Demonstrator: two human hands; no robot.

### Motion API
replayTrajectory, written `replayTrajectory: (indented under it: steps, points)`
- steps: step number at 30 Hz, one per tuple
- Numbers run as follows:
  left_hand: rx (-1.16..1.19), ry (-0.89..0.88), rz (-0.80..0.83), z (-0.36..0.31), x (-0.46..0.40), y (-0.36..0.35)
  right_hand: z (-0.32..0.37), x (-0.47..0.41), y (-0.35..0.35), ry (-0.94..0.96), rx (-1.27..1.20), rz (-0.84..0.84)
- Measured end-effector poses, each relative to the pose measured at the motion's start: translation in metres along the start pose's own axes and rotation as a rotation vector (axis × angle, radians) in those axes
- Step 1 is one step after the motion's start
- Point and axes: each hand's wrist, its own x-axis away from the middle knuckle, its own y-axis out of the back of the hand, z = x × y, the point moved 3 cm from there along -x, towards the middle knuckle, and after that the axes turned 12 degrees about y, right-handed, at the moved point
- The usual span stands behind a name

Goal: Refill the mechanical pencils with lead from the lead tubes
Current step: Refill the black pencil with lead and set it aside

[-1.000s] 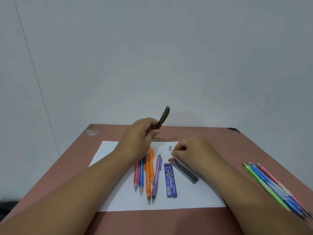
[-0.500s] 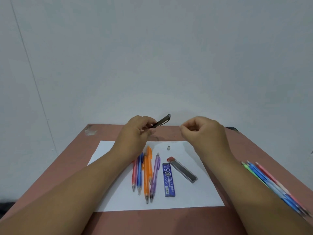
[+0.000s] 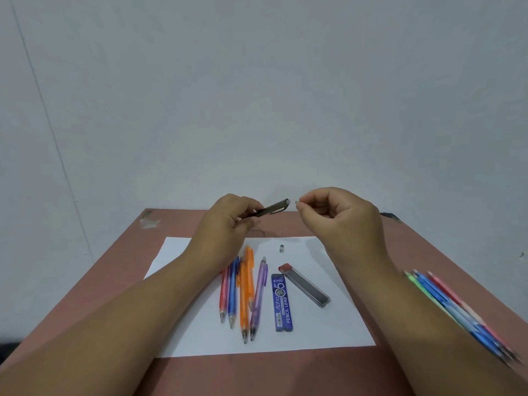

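Observation:
My left hand grips a dark mechanical pencil, its back end pointing right. My right hand pinches a tiny white piece just off that end; what it is I cannot tell. On the white paper lie several pencils: red, blue, two orange and purple. Beside them lie a blue lead tube and a clear lead tube with a red cap. A small cap rests farther back.
The paper lies on a reddish-brown table against a pale wall. A bundle of pencils in green, blue and pink lies at the table's right edge, partly behind my right forearm.
My right hand rose from the clear lead tube on the paper up to the pencil's back end. My left hand tilted the dark pencil from near upright to nearly level.

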Motion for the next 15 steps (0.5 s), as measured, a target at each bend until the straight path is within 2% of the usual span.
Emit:
replayTrajectory:
  steps: [10, 15]
  points:
    - [-0.057, -0.031, -0.008, 0.0009, -0.0014, -0.0018, -0.0016, 0.0005, -0.0036, 0.024, 0.032, 0.030]
    - [-0.074, -0.037, -0.029, 0.0041, -0.0016, -0.0002, -0.0060, 0.0000, -0.0038, 0.064, 0.127, 0.075]
